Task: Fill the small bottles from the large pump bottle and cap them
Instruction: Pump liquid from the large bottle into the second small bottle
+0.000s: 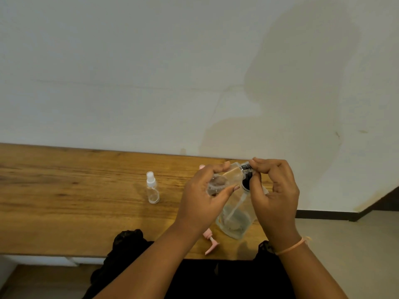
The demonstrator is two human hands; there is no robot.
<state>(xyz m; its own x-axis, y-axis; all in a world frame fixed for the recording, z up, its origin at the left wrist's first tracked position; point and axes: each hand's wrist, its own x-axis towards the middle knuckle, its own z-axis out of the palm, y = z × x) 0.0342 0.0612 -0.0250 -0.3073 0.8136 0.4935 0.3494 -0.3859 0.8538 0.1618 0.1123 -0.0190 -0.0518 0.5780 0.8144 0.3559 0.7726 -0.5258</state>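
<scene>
Left hand (200, 201) is curled round small bottle (232, 172), cap (246, 167) pinched by right hand (274, 190); large bottle (235, 219) half-blocked, spray bottle (152, 188) parked nearby.

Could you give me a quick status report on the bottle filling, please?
Left hand grips small bottle, right hand pinches its cap. Large bottle stands beneath, pink pump lying beside it. Capped spray bottle stands clear.

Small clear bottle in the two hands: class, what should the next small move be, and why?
Probably twist the black-and-silver cap with the right hand while the left hand steadies the small clear plastic bottle. The right hand pinches the cap at the neck, and the bottle lies on its side above the wooden table, so it should be tight before it is set down.
</scene>
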